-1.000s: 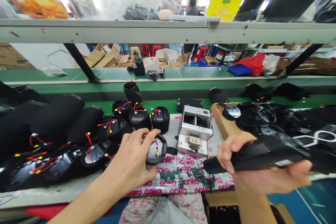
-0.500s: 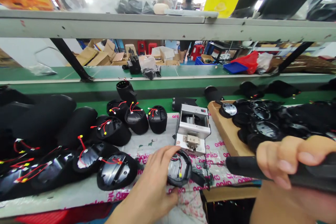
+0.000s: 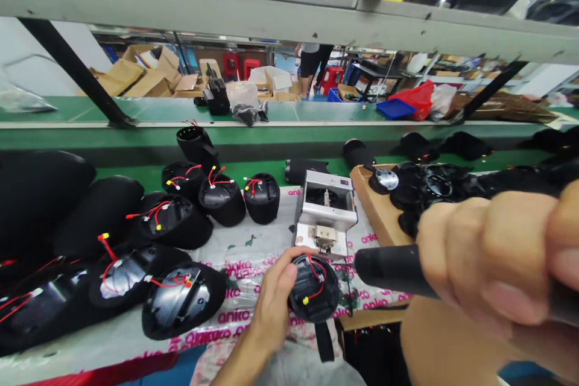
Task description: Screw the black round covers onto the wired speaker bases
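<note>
Two hands are working, one part each. What is the left doing?

The left hand (image 3: pixel 271 307) is cradling a round black housing (image 3: pixel 313 289) from below, fingers curling narrowly around its edge. Red wires and a yellow connector are showing on its face.

And the right hand?

The right hand (image 3: pixel 488 253) is wrapping tightly around a long black tubular part (image 3: pixel 393 271), close to the camera, with its tip pointing left, just beside the housing.

What's around them?

A pink-lettered "anko" plastic sheet (image 3: pixel 239 316) is lying beneath the housing. Wired black shells (image 3: pixel 183 301) are sitting to the left, a white metal machine (image 3: pixel 324 205) is standing straight ahead, and a cardboard tray (image 3: pixel 373 205) is holding black discs (image 3: pixel 434 190) to the right.

Farther out?

A green conveyor belt (image 3: pixel 181 110) is stretching across behind them, and a person (image 3: pixel 312 54) is standing beyond it, past cardboard boxes (image 3: pixel 140 78).
</note>
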{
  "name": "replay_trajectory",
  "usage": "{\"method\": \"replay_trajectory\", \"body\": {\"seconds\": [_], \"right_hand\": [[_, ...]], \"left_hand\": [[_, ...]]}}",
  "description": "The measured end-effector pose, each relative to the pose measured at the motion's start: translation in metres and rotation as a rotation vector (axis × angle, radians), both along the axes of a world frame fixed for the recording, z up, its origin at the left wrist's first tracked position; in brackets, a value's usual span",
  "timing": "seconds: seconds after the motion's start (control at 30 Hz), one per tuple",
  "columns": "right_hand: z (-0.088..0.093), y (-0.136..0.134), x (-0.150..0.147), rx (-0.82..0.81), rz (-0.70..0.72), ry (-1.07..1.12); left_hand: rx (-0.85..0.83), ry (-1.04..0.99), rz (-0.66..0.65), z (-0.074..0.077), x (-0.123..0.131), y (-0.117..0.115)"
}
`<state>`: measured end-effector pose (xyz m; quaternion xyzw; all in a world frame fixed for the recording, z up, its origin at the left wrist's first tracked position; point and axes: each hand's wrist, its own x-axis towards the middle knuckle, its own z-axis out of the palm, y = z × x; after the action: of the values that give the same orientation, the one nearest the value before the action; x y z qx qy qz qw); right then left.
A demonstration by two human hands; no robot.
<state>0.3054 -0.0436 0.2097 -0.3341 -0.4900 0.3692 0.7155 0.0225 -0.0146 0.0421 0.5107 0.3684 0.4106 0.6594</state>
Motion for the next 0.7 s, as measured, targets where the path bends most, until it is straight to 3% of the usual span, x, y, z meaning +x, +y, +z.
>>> {"method": "replay_trajectory", "body": {"seconds": [0.1, 0.23, 0.4, 0.47, 0.6, 0.63, 0.7], "right_hand": [[0.0, 0.006, -0.035, -0.019, -0.009, 0.021], [-0.014, -0.003, -0.059, -0.087, -0.048, 0.091], [-0.006, -0.001, -0.081, -0.162, -0.004, 0.066], [0.007, 0.012, -0.081, -0.135, 0.134, -0.031], [0.024, 0.038, -0.068, -0.027, 0.593, -0.302], [0.023, 0.04, -0.066, -0.018, 0.619, -0.313], [0.016, 0.039, -0.068, -0.052, 0.506, -0.239]], "left_hand": [[0.095, 0.032, -0.151, 0.005, -0.006, 0.025], [0.156, -0.002, -0.313, 0.014, -0.006, 0.047], [0.097, -0.083, -0.339, 0.016, 0.001, 0.051], [0.07, -0.089, -0.338, 0.015, 0.002, 0.049], [0.097, -0.086, -0.338, 0.015, 0.0, 0.049], [0.109, -0.083, -0.338, 0.016, 0.0, 0.049], [0.13, -0.077, -0.339, 0.017, -0.001, 0.05]]}}
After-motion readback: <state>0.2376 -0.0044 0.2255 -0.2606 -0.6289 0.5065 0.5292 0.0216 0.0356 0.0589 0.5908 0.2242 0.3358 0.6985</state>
